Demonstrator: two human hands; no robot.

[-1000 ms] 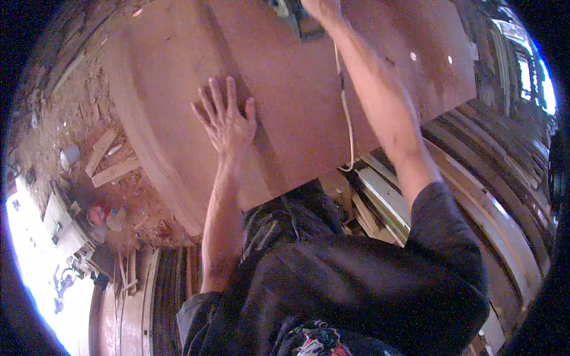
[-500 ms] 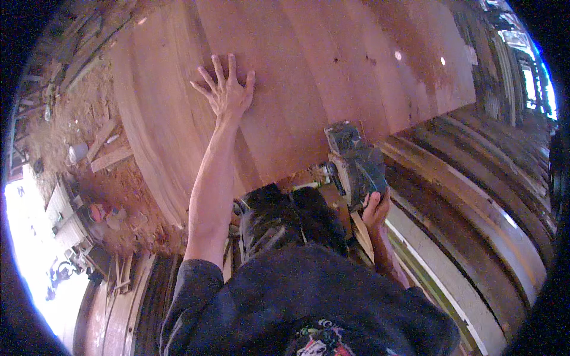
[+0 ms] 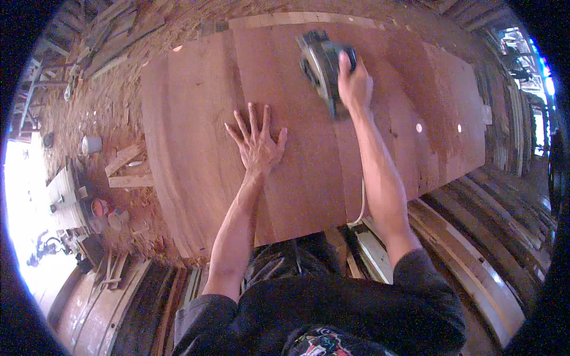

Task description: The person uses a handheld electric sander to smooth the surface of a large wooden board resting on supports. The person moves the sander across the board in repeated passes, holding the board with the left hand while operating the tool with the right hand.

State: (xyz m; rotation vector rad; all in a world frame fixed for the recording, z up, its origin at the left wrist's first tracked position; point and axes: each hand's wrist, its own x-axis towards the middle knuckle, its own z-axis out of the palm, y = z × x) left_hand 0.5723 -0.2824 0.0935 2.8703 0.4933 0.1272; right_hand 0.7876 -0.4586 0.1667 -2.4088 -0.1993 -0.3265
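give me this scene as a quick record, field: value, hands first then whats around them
left hand: flat on the wooden panel, fingers spread
right hand: gripping a dark handheld power tool
tool position: over the panel's far half, blurred
pale cord: beside the right forearm, at the panel's near edge
left surroundings: white bucket, wood offcuts
right surroundings: long planks

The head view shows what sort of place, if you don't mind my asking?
Probably a woodworking shop: the right hand holds a power tool at a wide wooden panel, and long boards lie off to the right.
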